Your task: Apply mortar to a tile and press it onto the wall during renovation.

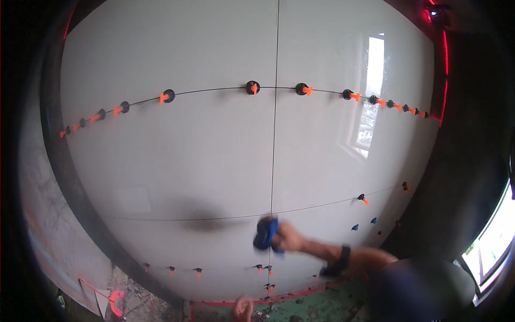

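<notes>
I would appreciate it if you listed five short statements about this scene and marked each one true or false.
1. The right hand holds a blue cloth. True.
2. The left hand is also gripping the blue cloth. False: it is well below the blue cloth, at the picture's lower edge.
3. A dark band is worn on the right forearm. True.
4. The clips along the upper seam have green handles. False: their handles are orange.
5. A bright red line shows at the upper right of the picture. True.
</notes>
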`<state>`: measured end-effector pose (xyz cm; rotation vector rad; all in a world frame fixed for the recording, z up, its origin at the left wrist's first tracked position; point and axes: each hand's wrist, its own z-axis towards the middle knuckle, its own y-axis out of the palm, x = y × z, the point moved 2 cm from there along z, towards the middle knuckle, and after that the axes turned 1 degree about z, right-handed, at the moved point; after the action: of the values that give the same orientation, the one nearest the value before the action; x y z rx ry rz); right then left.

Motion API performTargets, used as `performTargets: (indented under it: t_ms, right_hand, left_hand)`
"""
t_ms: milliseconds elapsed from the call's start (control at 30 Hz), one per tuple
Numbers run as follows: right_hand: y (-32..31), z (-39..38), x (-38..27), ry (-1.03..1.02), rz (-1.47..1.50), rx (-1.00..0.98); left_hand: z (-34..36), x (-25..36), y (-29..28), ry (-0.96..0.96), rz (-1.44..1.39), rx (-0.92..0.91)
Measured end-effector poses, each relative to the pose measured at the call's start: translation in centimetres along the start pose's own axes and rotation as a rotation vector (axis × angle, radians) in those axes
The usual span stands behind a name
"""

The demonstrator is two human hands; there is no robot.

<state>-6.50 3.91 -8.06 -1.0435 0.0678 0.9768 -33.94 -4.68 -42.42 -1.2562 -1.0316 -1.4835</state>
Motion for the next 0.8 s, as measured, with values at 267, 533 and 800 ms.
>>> performTargets:
  t_ms: [267,533,800]
  right_hand:
    - [8.1,-9.2,-3.4,0.722,0.728,0.342]
    - [-0.3,-9.0,0.6,0.81,0.446,0.35]
    - [-13.5,10.6,-8.0,-0.116,0.21,0.972]
  left_hand:
    - [1.8,21.1,6.2,-0.085,-0.276,-0.338]
    - [2.3,20.7,5.6,0.083,-0.115,-0.284]
    - [-2.8,7.0,1.3,0.563,0.604,0.054]
